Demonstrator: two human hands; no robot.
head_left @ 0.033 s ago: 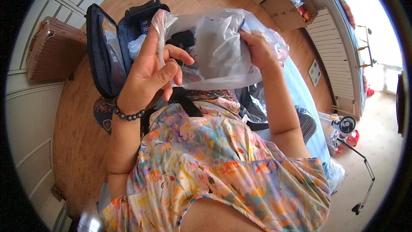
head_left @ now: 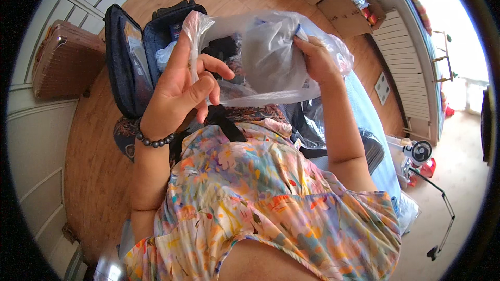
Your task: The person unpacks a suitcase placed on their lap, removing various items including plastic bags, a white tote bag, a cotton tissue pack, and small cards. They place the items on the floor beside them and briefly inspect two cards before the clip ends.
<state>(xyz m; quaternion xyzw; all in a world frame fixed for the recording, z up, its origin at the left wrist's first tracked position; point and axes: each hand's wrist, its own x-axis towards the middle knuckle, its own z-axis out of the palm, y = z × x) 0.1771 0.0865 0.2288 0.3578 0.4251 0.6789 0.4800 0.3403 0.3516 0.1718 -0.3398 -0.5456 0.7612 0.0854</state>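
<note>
The wooden floor [head_left: 99, 177] curves around the person, who wears a floral garment [head_left: 250, 177]. An open black suitcase [head_left: 121, 67] stands ahead, toward the left; a closed rose-brown suitcase [head_left: 67, 62] stands beyond it, making 2. The clear plastic bag [head_left: 281, 97] is held up between the 2 hands, with a pale grey bundle [head_left: 273, 54], apparently soft, showing in it. The left hand [head_left: 190, 88] has 1 raised finger under the bag's edge, thumb spread clear. The right hand [head_left: 319, 62] pinches the bundle's near corner. 1 dark beaded bracelet [head_left: 156, 141] circles the left wrist.
</note>
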